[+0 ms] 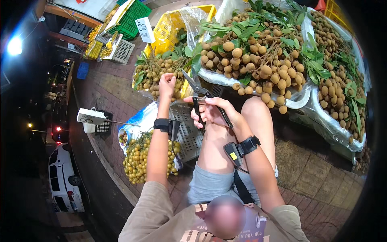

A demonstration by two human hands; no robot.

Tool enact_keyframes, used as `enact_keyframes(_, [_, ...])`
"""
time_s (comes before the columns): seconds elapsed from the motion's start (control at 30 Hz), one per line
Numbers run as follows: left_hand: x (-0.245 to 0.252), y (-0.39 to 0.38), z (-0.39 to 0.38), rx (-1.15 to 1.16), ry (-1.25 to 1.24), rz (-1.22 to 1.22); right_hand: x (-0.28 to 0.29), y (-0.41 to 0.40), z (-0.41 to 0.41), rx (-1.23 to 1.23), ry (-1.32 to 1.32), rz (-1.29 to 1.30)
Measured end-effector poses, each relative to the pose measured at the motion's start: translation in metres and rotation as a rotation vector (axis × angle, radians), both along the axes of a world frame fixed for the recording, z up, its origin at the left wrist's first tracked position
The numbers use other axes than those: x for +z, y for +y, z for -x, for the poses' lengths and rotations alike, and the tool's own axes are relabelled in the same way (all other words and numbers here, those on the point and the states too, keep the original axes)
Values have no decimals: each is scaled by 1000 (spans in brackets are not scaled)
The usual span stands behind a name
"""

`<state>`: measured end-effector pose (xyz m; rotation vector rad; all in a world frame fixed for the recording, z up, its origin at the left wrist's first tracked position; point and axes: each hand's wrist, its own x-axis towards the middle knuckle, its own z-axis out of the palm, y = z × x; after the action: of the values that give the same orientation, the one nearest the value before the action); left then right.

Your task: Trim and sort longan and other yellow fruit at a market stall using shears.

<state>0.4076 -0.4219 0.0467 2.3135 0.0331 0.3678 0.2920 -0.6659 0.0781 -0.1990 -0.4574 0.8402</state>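
Note:
My right hand (216, 112) holds a pair of pruning shears (198, 89) with black handles; the handles are spread and the blades stand apart, pointing up and left. My left hand (167, 86), fingers curled, is over the small longans with leaves (157, 68) in a yellow plastic crate (165, 33). Whether it grips a stem or fruit cannot be told. Right of the shears, large bunches of brown longans (266, 72) with green leaves hang over the rim of a plastic-lined container. Below my left forearm lies a heap of yellowish round fruit (137, 157).
An upturned-looking white perforated crate (189, 136) stands beside my left knee. More longans (335, 99) fill a lined box at right. A sign on a stick (90, 116) juts out at left; another sign (145, 29) stands by the yellow crate. A white car (63, 178) is on the road.

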Motion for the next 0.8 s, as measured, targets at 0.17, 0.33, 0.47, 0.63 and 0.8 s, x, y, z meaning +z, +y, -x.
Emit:
enact_keyframes(0.17, [7, 4, 2, 127, 99, 335, -3, 2, 0, 19, -33, 85])
enact_keyframes(0.33, [19, 2, 9, 134, 3, 394, -4, 1, -1, 28, -24, 57])
enact_keyframes(0.47, [27, 14, 12, 128, -36, 157, -3, 2, 0, 20, -12, 55])
enact_keyframes(0.63, [34, 20, 28, 3, -125, -367, 0, 1, 0, 10, -24, 36])
enact_keyframes(0.8, [58, -11, 33, 12, -343, -809, -3, 4, -2, 24, -12, 46])
